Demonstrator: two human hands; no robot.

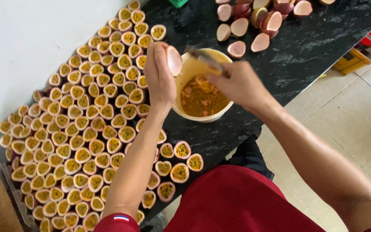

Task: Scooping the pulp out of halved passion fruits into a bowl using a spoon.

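The left hand (159, 79) grasps a passion fruit half (174, 60) in its fingers, over the cream bowl (194, 68). The half looks emptied, pale pink inside. The right hand (237, 86) is clenched on a spoon (206, 60).

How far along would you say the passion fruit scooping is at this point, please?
Done: a pile of emptied shells lies at the counter's far end, and the cream bowl holds pulp. In hand: the left hand holds a scooped half over the bowl, and the right hand holds a spoon. Left: most of it, judging by the many pulp-filled cut halves covering the black counter.
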